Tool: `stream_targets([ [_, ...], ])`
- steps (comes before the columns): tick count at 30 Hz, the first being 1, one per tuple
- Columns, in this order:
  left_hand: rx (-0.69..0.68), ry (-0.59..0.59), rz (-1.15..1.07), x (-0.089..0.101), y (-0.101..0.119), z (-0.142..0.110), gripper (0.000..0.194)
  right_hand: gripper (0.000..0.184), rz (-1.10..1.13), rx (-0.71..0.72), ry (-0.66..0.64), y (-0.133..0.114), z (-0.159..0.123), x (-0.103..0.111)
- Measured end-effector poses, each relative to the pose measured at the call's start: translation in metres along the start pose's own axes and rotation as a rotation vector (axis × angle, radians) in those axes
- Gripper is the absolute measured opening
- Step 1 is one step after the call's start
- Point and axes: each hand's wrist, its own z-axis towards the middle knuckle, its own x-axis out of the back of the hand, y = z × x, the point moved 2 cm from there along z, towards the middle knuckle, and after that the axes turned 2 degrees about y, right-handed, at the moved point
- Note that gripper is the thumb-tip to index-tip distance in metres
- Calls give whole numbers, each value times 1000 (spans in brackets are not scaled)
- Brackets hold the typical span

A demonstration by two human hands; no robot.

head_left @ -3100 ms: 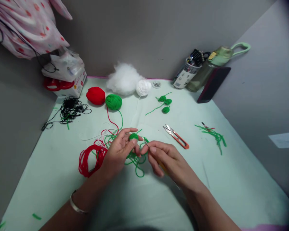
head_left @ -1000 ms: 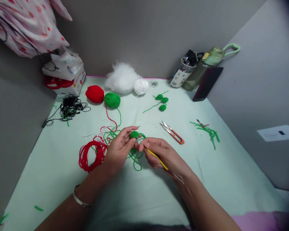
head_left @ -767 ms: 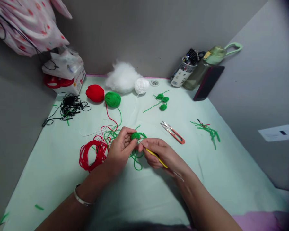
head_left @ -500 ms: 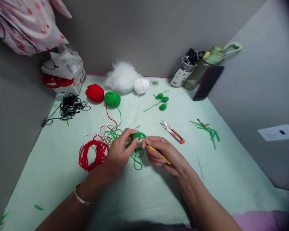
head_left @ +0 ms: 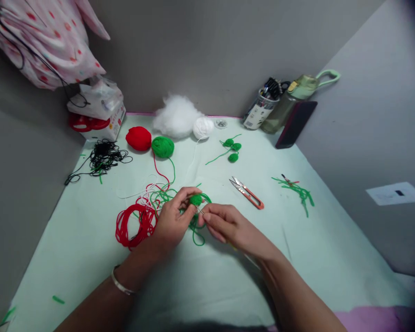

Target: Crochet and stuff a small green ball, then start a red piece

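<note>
My left hand pinches a small green crocheted piece between thumb and fingers. My right hand is closed on a thin crochet hook whose metal tip touches the green piece; its yellow handle is hidden under the fingers. Loose green yarn trails from the piece onto the pale green table cover and back toward a green yarn ball.
Loops of red yarn lie left of my hands. A red ball, white ball, stuffing, black thread, three green leaves, orange snips, yarn scraps, pen cup, bottle and phone sit around.
My right hand has rolled over, so the yellow handle is now covered, and the hook tip stays at the green piece. The view shifted slightly; my left hand keeps its pinch.
</note>
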Motion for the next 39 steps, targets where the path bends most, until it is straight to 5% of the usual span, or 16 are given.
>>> stream_targets([
  [3, -25, 63, 35, 6, 2, 2, 27, 32, 312, -58, -253, -1, -1, 1],
  [6, -2, 109, -9, 15, 4, 6, 20, 35, 237, -93, -502, -11, -11, -10],
  [8, 24, 115, -83, 21, 6, 8, 21, 35, -92, -19, -322, -16, -16, -5],
  [12, 73, 77, -242, 22, 11, 7, 24, 27, -875, 120, 500, -15, -18, 34],
  [15, 93, 35, -288, 13, 15, 3, 23, 33, -963, 234, 754, -11, -15, 45],
  [18, 86, 4, -283, 3, 17, -3, 22, 41, -524, 298, 587, -11, -7, 28],
  [22, 55, 19, -242, 1, 18, -4, 21, 28, -192, 107, 244, -11, 3, 0],
  [27, 33, -29, -123, 4, 19, 1, 17, 40, -207, 361, 438, -22, 1, 3],
  [32, -40, -266, 29, 7, 34, 12, 7, 45, 175, 191, 203, -17, 15, 5],
  [35, -124, -260, 172, 32, 49, 43, 15, 40, 26, 79, 164, -17, 26, 24],
  [39, -193, -19, 411, 91, 64, 116, 15, 19, -779, 185, 345, -47, 41, 60],
])
